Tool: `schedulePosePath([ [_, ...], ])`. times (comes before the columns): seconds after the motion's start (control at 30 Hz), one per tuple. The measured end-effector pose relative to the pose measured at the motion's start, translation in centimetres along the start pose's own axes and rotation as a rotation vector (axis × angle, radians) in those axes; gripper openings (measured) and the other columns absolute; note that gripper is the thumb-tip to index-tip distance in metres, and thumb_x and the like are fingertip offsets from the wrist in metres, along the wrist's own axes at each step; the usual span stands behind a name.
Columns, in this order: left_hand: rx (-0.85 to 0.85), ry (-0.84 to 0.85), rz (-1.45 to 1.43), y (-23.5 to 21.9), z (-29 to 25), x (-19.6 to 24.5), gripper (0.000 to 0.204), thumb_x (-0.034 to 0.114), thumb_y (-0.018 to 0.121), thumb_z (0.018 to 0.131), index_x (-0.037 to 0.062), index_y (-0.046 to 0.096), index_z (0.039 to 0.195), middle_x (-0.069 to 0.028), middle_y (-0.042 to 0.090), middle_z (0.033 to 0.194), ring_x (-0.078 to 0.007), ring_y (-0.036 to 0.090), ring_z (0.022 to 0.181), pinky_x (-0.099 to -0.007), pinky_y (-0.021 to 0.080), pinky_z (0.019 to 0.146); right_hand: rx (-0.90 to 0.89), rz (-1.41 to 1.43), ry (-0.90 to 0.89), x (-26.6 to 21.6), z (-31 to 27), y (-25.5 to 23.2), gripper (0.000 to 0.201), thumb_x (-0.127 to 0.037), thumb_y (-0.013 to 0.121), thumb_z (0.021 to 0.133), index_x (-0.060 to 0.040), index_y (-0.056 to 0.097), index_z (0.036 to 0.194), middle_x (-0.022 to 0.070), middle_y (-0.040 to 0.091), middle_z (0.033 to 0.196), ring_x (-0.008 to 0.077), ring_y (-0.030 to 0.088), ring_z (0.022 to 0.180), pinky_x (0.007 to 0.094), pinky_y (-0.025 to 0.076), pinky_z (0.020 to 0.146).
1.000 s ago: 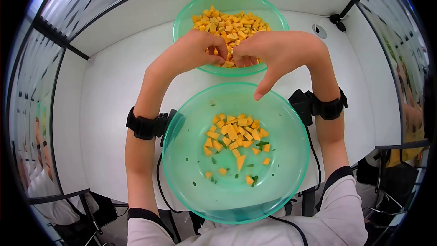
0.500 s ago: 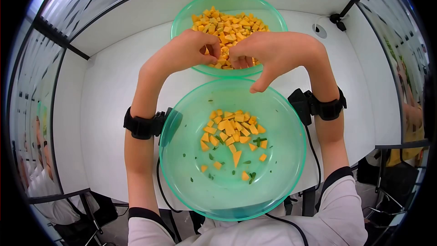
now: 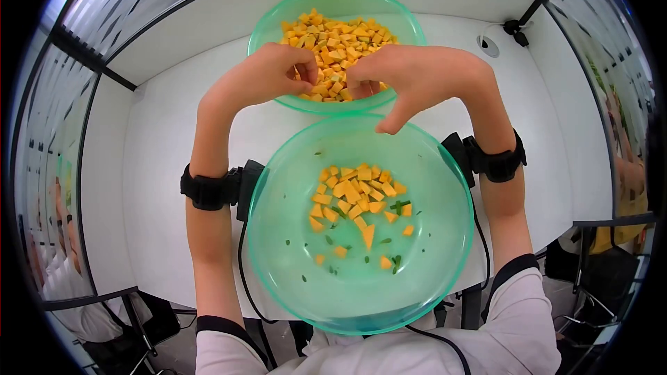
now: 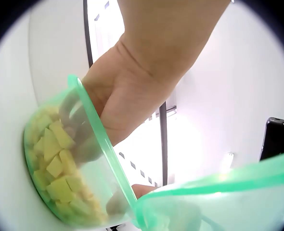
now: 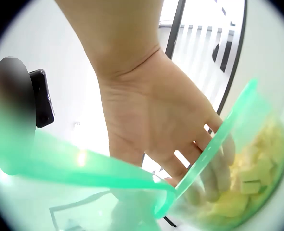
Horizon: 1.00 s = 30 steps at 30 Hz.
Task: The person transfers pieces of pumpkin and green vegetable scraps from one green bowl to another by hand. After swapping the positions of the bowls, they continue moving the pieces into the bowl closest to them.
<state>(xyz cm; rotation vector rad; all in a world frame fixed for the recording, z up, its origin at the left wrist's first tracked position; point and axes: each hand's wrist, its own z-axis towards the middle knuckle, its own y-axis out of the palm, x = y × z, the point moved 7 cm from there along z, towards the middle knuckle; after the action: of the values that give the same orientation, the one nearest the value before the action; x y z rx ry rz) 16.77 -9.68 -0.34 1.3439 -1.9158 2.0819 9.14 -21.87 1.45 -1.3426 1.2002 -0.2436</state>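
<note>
A far green see-through bowl (image 3: 410, 17) holds a heap of orange diced pieces (image 3: 344, 38), which look like pumpkin. My left hand (image 3: 274, 73) reaches over its near left rim, fingers bent down to the pieces and the thumb a little apart from them. My right hand (image 3: 417, 76) hangs its fingers inside the near right part of that bowl. Its thumb points away, over the edge of the near bowl. Through the wall in the right wrist view, the right fingers (image 5: 207, 180) lie close to the pieces. In the near green bowl (image 3: 278, 278) are fewer orange pieces (image 3: 354, 191) and small green bits.
Both bowls stand on a white table (image 3: 167, 167), their rims close together. White panels enclose the back and sides. A cable hole (image 3: 488, 46) is at the back right. A black cable (image 3: 243, 278) runs along each side of the near bowl. Black cameras (image 3: 249, 191) are strapped to both forearms.
The far bowl has shifted to the left, and both hands have moved left with it, the left hand further. The near bowl has slid slightly away from the body.
</note>
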Motion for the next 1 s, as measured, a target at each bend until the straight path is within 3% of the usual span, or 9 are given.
schedulePosePath([
  [0.37, 0.034, -0.002, 0.002, -0.7, -0.4, -1.1, 0.009, 0.008, 0.064, 0.079, 0.0032, 0.066, 0.087, -0.0058, 0.065, 0.076, -0.0162, 0.058, 0.069, -0.0283, 0.047, 0.063, 0.016, 0.021, 0.022, 0.3, -0.1, -0.2, 0.038, -0.022, 0.071, 0.065, 0.0000, 0.056, 0.092, 0.0106, 0.058, 0.090, 0.0245, 0.056, 0.088, 0.0338, 0.047, 0.078],
  [0.47, -0.004, -0.050, 0.018, -0.6, -0.5, -0.6, 0.011, 0.008, 0.066, 0.081, 0.0011, 0.066, 0.089, -0.0054, 0.066, 0.078, -0.0147, 0.058, 0.070, -0.0275, 0.048, 0.068, 0.017, -0.010, 0.003, 0.1, -0.2, -0.3, 0.038, -0.023, 0.074, 0.068, -0.0008, 0.056, 0.093, 0.0096, 0.059, 0.090, 0.0241, 0.056, 0.087, 0.0336, 0.047, 0.077],
  [0.57, 0.007, -0.075, 0.023, -0.6, -0.5, -0.7, 0.014, 0.011, 0.068, 0.080, 0.0010, 0.068, 0.089, -0.0057, 0.066, 0.076, -0.0148, 0.059, 0.070, -0.0276, 0.048, 0.068, 0.127, -0.028, -0.141, 0.5, -0.5, -1.5, 0.038, -0.032, 0.074, 0.074, -0.0042, 0.061, 0.096, 0.0110, 0.063, 0.089, 0.0235, 0.061, 0.083, 0.0336, 0.049, 0.071],
  [0.7, 0.005, -0.054, -0.005, -0.5, -0.3, -0.8, 0.014, 0.012, 0.070, 0.078, 0.0021, 0.069, 0.088, -0.0059, 0.066, 0.074, -0.0149, 0.059, 0.069, -0.0280, 0.047, 0.066, 0.272, -0.096, -0.028, 1.4, -0.8, -3.5, 0.017, -0.016, 0.069, 0.083, -0.0036, 0.061, 0.092, 0.0067, 0.064, 0.083, 0.0199, 0.062, 0.078, 0.0334, 0.050, 0.071],
  [0.8, 0.026, -0.034, 0.009, -0.4, -0.1, -0.8, 0.012, 0.012, 0.071, 0.077, 0.0035, 0.070, 0.085, -0.0063, 0.065, 0.073, -0.0160, 0.056, 0.066, -0.0289, 0.045, 0.062, 0.324, -0.159, -0.047, 2.9, -0.5, -3.7, 0.011, -0.010, 0.066, 0.084, -0.0028, 0.063, 0.091, 0.0071, 0.065, 0.083, 0.0199, 0.063, 0.077, 0.0329, 0.050, 0.070],
  [1.0, -0.026, 0.007, 0.010, -0.1, 0.1, -0.5, 0.011, 0.008, 0.072, 0.077, 0.0024, 0.067, 0.085, -0.0032, 0.066, 0.078, -0.0139, 0.059, 0.072, -0.0267, 0.047, 0.067, 0.335, -0.159, 0.054, 4.7, 0.5, -2.9, 0.008, -0.001, 0.065, 0.078, -0.0008, 0.065, 0.086, 0.0090, 0.066, 0.079, 0.0212, 0.064, 0.076, 0.0339, 0.051, 0.070],
])
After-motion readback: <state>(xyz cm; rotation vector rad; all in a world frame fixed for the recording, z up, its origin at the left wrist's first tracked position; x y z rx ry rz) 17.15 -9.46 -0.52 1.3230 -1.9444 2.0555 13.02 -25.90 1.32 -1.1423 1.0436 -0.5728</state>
